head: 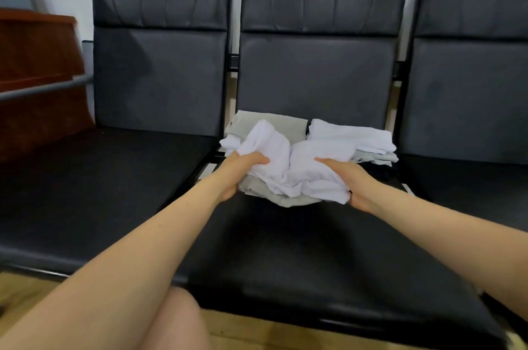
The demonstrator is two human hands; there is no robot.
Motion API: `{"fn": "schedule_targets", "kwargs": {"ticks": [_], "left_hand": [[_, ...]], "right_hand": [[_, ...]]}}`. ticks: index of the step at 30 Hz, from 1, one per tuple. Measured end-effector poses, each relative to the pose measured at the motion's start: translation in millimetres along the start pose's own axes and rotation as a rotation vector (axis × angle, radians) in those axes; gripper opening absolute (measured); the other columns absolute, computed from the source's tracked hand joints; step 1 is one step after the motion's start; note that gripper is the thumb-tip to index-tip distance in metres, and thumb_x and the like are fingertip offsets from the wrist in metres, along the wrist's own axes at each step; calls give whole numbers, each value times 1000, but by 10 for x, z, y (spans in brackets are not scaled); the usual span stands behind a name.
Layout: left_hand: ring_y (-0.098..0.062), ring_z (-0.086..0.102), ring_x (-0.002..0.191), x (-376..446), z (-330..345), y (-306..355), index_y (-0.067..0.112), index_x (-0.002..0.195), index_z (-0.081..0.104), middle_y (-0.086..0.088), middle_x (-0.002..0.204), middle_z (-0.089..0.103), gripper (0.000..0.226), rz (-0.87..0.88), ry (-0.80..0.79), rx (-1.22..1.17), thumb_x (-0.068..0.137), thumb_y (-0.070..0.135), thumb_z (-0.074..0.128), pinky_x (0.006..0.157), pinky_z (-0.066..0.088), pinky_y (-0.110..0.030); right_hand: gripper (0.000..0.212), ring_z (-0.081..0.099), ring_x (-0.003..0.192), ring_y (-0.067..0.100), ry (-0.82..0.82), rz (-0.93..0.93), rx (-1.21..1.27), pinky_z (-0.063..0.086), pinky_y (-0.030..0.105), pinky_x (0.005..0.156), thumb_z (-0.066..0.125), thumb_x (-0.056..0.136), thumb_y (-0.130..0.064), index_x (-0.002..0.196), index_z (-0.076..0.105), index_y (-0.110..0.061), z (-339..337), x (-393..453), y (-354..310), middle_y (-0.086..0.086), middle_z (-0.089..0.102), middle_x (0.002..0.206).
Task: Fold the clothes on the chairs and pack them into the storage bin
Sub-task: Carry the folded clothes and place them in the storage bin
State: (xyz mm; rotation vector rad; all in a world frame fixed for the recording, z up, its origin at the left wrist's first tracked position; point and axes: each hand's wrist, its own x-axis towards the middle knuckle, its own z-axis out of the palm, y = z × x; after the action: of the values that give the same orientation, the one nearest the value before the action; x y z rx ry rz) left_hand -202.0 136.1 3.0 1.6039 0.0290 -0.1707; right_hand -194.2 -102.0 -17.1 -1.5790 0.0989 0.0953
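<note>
On the middle chair seat (285, 235), toward twelve o'clock, my left hand (240, 172) at nine and right hand (351, 181) at three clamp the stack of folded clothes (288, 169), so I judge lifting level keeps the loose white top layer from sliding.

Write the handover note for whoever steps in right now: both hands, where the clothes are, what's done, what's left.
Left hand and right hand: each grips one side of a stack of white and grey clothes, held over the middle chair.
A second folded pile, white over grey, rests at the back of that seat, on the right.
Done: both lots look folded, though the top white piece of the held stack is rumpled.
Left: pack both into the storage bin, which is not in view. The left chair holds no clothes.
</note>
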Motion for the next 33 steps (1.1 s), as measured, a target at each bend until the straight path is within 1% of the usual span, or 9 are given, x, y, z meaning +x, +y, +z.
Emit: {"fn": "schedule_targets", "kwargs": {"ticks": [3, 8, 11, 15, 20, 22, 24, 27, 33], "left_hand": [[-23, 65, 103, -55, 264, 70, 17, 122, 57, -7, 114, 67, 49, 78, -22, -77, 80, 38, 71, 89, 53, -39], [-21, 61, 108, -94, 686, 142, 27, 118, 59, 1, 117, 65, 71, 61, 104, -256, 63, 73, 63, 99, 47, -42], [-21, 58, 112, -25, 892, 137, 29, 119, 57, 3, 122, 62, 52, 93, 130, -302, 78, 60, 62, 101, 45, -43], [-20, 59, 111, 185, 1142, 151, 23, 120, 61, 3, 118, 65, 37, 139, 208, -334, 89, 43, 60, 99, 47, -39], [-18, 62, 95, 910, 1365, 583, 27, 106, 61, 3, 104, 65, 22, 159, 255, -266, 92, 42, 53, 59, 51, -27], [-16, 61, 93, 1223, 1415, 789, 30, 98, 58, 7, 97, 63, 10, 225, 311, -250, 93, 38, 53, 66, 51, -27], [-13, 59, 94, 1479, 1464, 911, 28, 109, 56, 8, 99, 62, 17, 235, 337, -318, 94, 35, 54, 71, 48, -23], [-9, 58, 91, 1728, 1459, 1169, 22, 120, 55, 10, 99, 61, 30, 130, 358, -361, 93, 36, 56, 71, 45, -23], [-25, 62, 110, 1695, 1099, 2100, 19, 123, 61, -5, 120, 66, 62, -159, 169, -311, 68, 47, 69, 97, 49, -42]], "right_hand": [[13, 69, 68, 4, 91, -66, -90, 51, 18, 56, 62, 91, -33, 91, 63, -21, -207, -251, -211, -9, 73, 73], [49, 65, 104, 20, 133, -134, -131, 52, 39, 95, 77, 75, -42, 119, 62, -22, -432, -496, -507, 0, 68, 112], [38, 64, 103, 18, 138, -156, -101, 53, 35, 90, 72, 83, -34, 117, 60, -22, -593, -512, -549, 0, 67, 111], [43, 64, 103, 17, 130, -175, -43, 54, 32, 86, 72, 83, -34, 122, 59, -22, -819, -246, -476, -1, 67, 114], [52, 69, 97, 21, 144, -205, 139, 55, 38, 89, 77, 76, -41, 122, 62, -21, -1054, 613, -663, 1, 72, 108], [54, 70, 97, 20, 126, -214, 203, 55, 36, 87, 78, 75, -40, 122, 63, -20, -1063, 1013, -907, 0, 73, 107], [48, 69, 99, 20, 104, -224, 246, 55, 36, 88, 77, 78, -34, 122, 63, -18, -1086, 1279, -1089, 1, 73, 108], [43, 69, 101, 20, 114, -168, 262, 55, 37, 89, 74, 82, -31, 121, 63, -18, -1116, 1540, -1368, 1, 72, 110], [44, 68, 100, 23, 142, -43, 257, 55, 37, 85, 73, 82, -27, 123, 61, -15, -1077, 1581, -2224, 6, 71, 112]]}}
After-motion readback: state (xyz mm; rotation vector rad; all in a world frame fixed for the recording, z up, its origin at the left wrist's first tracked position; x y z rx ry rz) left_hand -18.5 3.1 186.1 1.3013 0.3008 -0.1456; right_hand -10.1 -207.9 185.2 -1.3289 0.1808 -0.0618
